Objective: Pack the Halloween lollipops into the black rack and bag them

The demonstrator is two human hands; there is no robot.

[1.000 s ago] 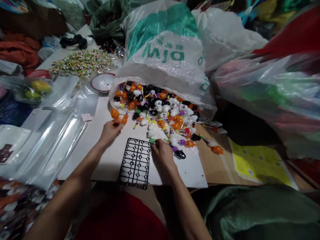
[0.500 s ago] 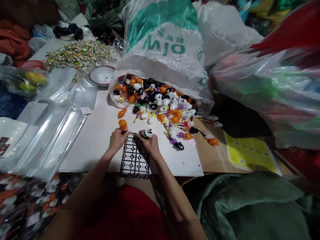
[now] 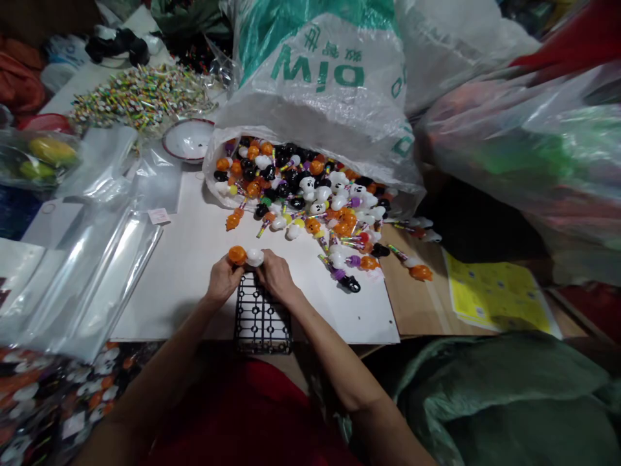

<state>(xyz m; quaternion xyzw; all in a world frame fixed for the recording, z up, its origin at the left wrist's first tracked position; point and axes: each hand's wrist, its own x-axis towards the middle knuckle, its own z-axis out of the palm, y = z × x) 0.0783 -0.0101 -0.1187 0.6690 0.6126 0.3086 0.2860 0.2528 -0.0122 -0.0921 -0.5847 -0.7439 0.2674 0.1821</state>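
My left hand point(image 3: 224, 279) is closed on an orange pumpkin-like toy point(image 3: 237, 255), its head sticking up above the fingers. Right beside it, my right hand point(image 3: 277, 277) grips a white toy point(image 3: 255, 257). Both toys are side by side over the far end of a black grid rack point(image 3: 262, 315), which lies at the near table edge. The toys' lower ends are hidden by the fingers. Beyond my hands, many orange, black and white toys point(image 3: 317, 207) spill from a large white and green sack point(image 3: 315, 110).
Clear plastic sleeves point(image 3: 92, 278) lie on the left, with a white bowl point(image 3: 188, 140) and a heap of small colourful sticks point(image 3: 140, 97) behind them. Yellow sheets point(image 3: 497, 291) are on the right, near a dark green bag point(image 3: 509, 395). A filled clear bag point(image 3: 528, 155) bulges above them.
My right hand has moved left with the white toy, bringing it beside the orange one. The white toy's face no longer shows. The view has shifted slightly.
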